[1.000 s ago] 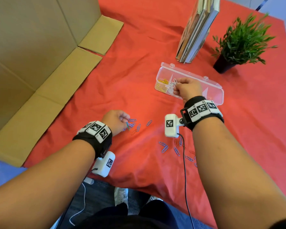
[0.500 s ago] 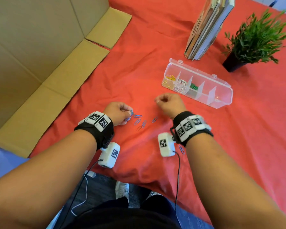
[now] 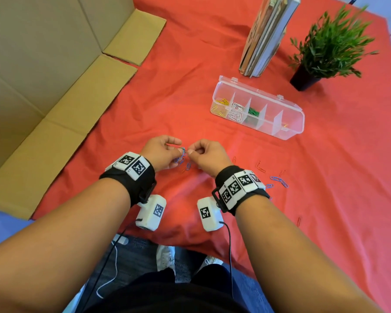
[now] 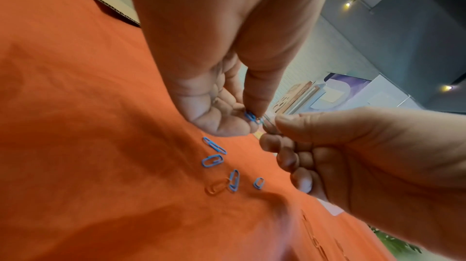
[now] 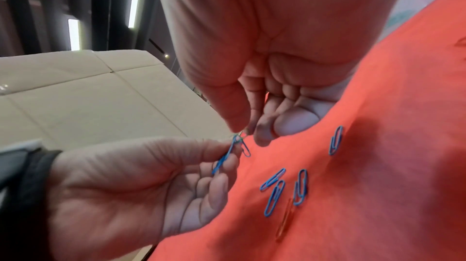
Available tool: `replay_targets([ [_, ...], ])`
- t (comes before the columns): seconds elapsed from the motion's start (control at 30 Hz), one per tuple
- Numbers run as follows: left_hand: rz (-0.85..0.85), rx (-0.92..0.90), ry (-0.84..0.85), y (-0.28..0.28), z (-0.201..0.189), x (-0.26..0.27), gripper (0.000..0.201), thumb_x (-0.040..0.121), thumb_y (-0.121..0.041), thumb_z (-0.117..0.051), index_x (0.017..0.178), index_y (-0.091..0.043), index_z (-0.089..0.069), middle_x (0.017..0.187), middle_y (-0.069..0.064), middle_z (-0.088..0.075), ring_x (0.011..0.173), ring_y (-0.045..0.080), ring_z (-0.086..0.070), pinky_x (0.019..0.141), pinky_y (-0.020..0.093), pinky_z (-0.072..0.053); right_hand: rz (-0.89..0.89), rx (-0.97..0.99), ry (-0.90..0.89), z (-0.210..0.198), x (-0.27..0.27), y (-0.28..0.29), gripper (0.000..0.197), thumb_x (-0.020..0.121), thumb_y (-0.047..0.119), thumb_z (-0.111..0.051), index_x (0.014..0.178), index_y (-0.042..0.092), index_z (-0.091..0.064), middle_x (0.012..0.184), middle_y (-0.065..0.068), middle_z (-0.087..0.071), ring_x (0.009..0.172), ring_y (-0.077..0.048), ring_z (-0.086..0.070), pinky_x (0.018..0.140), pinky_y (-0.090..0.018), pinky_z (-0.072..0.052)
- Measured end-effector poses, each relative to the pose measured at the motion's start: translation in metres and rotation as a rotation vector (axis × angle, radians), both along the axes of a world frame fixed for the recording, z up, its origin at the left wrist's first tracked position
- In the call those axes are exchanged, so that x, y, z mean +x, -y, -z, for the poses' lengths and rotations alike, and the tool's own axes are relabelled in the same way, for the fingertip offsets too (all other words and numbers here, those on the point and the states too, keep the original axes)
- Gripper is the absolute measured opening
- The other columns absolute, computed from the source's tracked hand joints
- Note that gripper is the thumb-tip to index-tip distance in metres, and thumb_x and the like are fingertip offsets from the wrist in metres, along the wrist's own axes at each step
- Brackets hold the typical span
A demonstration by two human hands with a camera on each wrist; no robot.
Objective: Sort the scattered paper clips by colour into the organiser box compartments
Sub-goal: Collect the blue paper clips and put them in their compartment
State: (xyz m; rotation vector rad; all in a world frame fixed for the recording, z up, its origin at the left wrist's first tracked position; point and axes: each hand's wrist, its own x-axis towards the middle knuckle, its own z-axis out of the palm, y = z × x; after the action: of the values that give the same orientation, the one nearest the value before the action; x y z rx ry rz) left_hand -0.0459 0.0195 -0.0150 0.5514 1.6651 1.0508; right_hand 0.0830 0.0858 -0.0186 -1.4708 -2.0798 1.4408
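A red cloth (image 3: 325, 199) covers the table. A flattened cardboard box (image 3: 43, 75) lies along its left side, flaps resting on the cloth. At the far edge a few books (image 3: 264, 35) stand upright, and a small green plant in a dark pot (image 3: 325, 48) stands just to their right.

Your left hand (image 4: 216, 78): it is pinching blue paper clips (image 4: 251, 117) between thumb and fingertips.
Your right hand (image 4: 353, 155): it is gripping a thin clip (image 4: 269, 126), its colour unclear, touching the blue ones.
Surface (image 4: 88, 126): an orange-red cloth is covering it.
Loose clips: four blue clips (image 4: 214, 145) and one orange clip (image 4: 218, 185) are lying just below your hands.
Background: books (image 4: 297, 94) are standing far off.
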Motion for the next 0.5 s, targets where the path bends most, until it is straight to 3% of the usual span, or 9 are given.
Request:
replay_targets([
  [0.07,0.02,0.026,0.045,-0.001,-0.006,0.008,0.019,0.086,-0.003,-0.059,0.093,-0.02,-0.055,0.066,0.003,-0.057,0.049,0.005,-0.055,0.05,0.02,-0.05,-0.005,0.051,0.043,-0.005,0.006,0.0,0.016,0.082,0.016,-0.061,0.069,0.024,-0.058,0.059,0.009,-0.054,0.055,-0.009,-0.05,0.064,-0.026,-0.043],
  [0.17,0.094,0.03,0.067,-0.001,-0.011,0.016,0.028,0.082,0.004,-0.06,0.096,-0.02,-0.055,0.069,0.001,-0.057,0.049,0.006,-0.055,0.052,0.021,-0.048,0.051,0.111,0.09,-0.011,0.016,-0.003,0.009,0.083,0.015,-0.057,0.077,0.019,-0.061,0.067,0.002,-0.062,0.07,-0.019,-0.059,0.07,-0.027,-0.046],
  [0.27,0.193,-0.024,-0.092,-0.002,-0.006,0.017,0.031,0.08,0.006,-0.055,0.085,-0.025,-0.059,0.072,-0.001,-0.055,0.047,0.006,-0.051,0.05,0.02,-0.045,0.139,0.094,0.103,-0.012,0.027,-0.008,0.01,0.083,0.014,-0.055,0.081,0.016,-0.065,0.069,0.0,-0.06,0.071,-0.018,-0.055,0.073,-0.028,-0.046],
  [0.33,0.245,-0.039,-0.258,-0.006,-0.005,0.02,0.025,0.081,-0.001,-0.055,0.086,-0.022,-0.066,0.066,-0.006,-0.058,0.046,0.007,-0.047,0.051,0.022,-0.041,0.153,0.059,0.083,-0.013,0.031,-0.009,0.015,0.08,0.012,-0.055,0.069,0.022,-0.059,0.068,0.001,-0.059,0.064,-0.018,-0.053,0.071,-0.034,-0.048],
  [0.4,0.255,-0.015,-0.3,-0.009,-0.009,0.025,0.01,0.084,-0.015,-0.061,0.078,-0.019,-0.068,0.043,-0.014,-0.054,0.039,0.0,-0.043,0.053,0.021,-0.035,0.179,0.03,0.061,-0.015,0.034,-0.007,0.019,0.078,0.012,-0.055,0.062,0.024,-0.055,0.065,0.004,-0.058,0.06,-0.016,-0.053,0.069,-0.038,-0.05],
  [0.43,0.258,0.003,-0.31,-0.01,-0.012,0.028,0.019,0.085,-0.025,-0.062,0.067,-0.019,-0.065,0.036,-0.014,-0.05,0.036,-0.001,-0.04,0.049,0.019,-0.034,0.194,0.019,0.051,-0.016,0.036,-0.006,0.02,0.077,0.013,-0.055,0.061,0.025,-0.054,0.064,0.005,-0.058,0.061,-0.017,-0.054,0.071,-0.039,-0.051],
  [0.5,0.27,0.051,-0.328,-0.012,-0.018,0.035,0.033,0.085,-0.035,-0.063,0.055,-0.022,-0.058,0.038,-0.013,-0.048,0.042,0.0,-0.039,0.042,0.013,-0.032,0.211,0.017,0.031,-0.018,0.038,-0.005,0.021,0.078,0.015,-0.057,0.061,0.025,-0.054,0.062,0.006,-0.058,0.064,-0.018,-0.056,0.073,-0.041,-0.053],
])
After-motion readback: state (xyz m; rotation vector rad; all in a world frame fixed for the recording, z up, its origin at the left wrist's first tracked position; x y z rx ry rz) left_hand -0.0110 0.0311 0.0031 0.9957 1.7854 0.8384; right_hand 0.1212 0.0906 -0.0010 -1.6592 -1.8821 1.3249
